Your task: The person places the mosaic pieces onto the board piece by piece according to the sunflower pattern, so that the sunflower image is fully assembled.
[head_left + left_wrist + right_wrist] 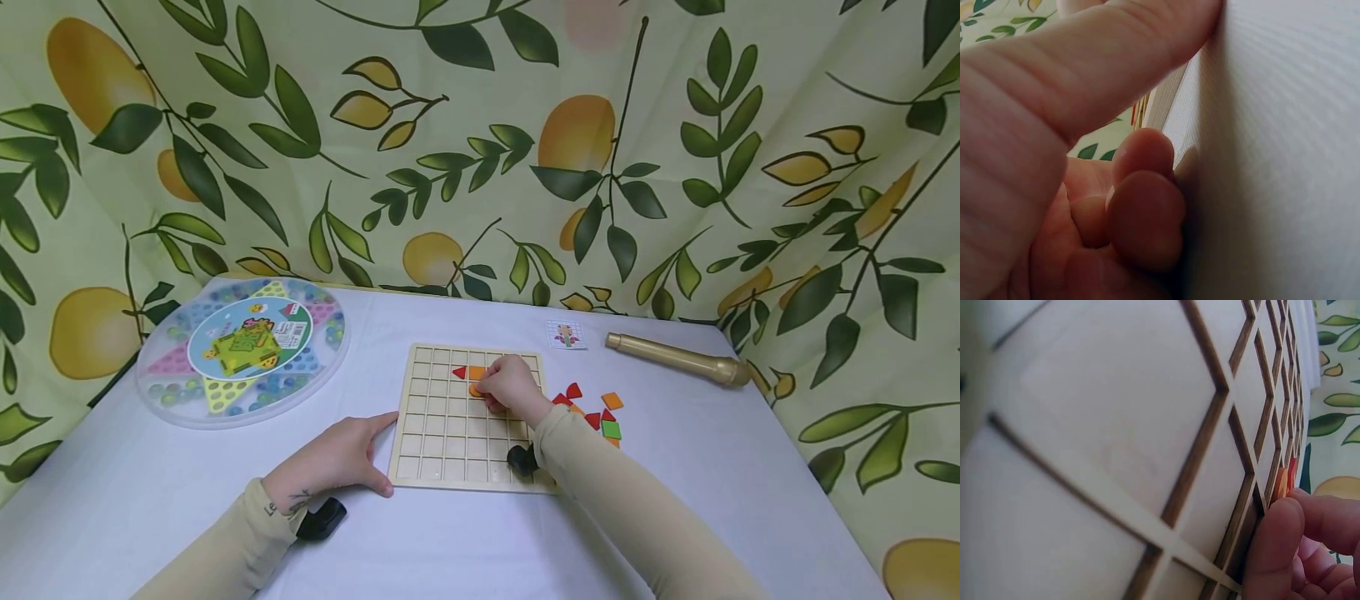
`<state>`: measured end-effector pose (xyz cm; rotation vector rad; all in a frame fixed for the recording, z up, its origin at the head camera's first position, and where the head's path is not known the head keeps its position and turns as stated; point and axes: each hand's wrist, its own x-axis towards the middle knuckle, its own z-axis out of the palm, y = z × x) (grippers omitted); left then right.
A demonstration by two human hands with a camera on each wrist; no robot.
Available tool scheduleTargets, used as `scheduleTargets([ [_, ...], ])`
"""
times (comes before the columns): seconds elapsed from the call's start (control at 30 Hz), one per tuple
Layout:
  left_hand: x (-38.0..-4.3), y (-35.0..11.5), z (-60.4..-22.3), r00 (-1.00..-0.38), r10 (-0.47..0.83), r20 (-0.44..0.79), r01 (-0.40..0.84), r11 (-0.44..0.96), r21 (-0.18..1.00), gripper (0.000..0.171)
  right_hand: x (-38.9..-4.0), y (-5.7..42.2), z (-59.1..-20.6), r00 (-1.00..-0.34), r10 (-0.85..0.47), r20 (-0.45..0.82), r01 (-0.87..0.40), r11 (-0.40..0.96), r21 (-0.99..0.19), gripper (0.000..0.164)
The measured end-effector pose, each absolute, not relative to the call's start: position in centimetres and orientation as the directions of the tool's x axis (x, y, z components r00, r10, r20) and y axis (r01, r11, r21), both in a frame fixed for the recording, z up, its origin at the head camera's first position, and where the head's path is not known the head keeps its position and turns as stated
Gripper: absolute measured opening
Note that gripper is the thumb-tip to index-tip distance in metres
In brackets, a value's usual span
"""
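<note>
A square wooden grid board (435,446) lies flat on the table. My left hand (330,460) rests at its lower left corner, index finger against the left edge and thumb by the front edge. In the left wrist view the other fingers (1146,219) are bent close to the cloth. Over the board's upper part, my right hand (516,387) pinches a small orange tile (475,390) between thumb and fingertips. An orange square tile (476,372) and a red triangle tile (460,372) sit in cells just beyond it.
Loose red, orange and green tiles (611,429) lie right of the board, partly behind the right forearm. A small picture card (566,334) and a gold microphone-shaped stick (675,360) lie further back. At left is a round marble game set (243,350). A patterned curtain hangs behind.
</note>
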<state>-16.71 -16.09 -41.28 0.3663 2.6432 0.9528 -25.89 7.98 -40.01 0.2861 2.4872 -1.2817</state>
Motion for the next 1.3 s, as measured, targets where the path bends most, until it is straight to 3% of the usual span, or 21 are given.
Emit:
scheduleTargets([
  [0.23, -16.8, -16.2, -41.6, -0.919, 0.342, -0.196, 0.138, 0.744, 0.653, 0.107, -25.6, 9.3, -38.7, -0.941, 0.013, -0.339, 0.288, 0.560, -0.777, 0.013],
  [0.47, -17.0, -16.1, -41.6, -0.918, 0.333, -0.213, 0.119, 0.747, 0.655, 0.107, -25.5, 14.8, -35.7, -0.945, 0.084, -0.315, 0.303, 0.583, -0.754, 0.021],
  [0.83, -16.8, -16.2, -41.4, -0.917, 0.335, -0.216, 0.119, 0.747, 0.655, 0.107, -23.9, 23.3, -36.1, -0.925, 0.249, -0.288, 0.362, 0.810, -0.461, 0.029],
  [1.03, -16.8, -16.3, -41.5, -0.915, 0.349, -0.204, 0.140, 0.747, 0.650, 0.107, -23.3, 24.5, -37.5, -0.912, 0.255, -0.320, 0.367, 0.856, -0.363, 0.037],
  [1.3, -16.8, -16.3, -41.5, -0.913, 0.358, -0.195, 0.146, 0.735, 0.662, 0.106, -23.6, 24.2, -38.8, -0.922, 0.244, -0.302, 0.332, 0.899, -0.287, 0.028],
])
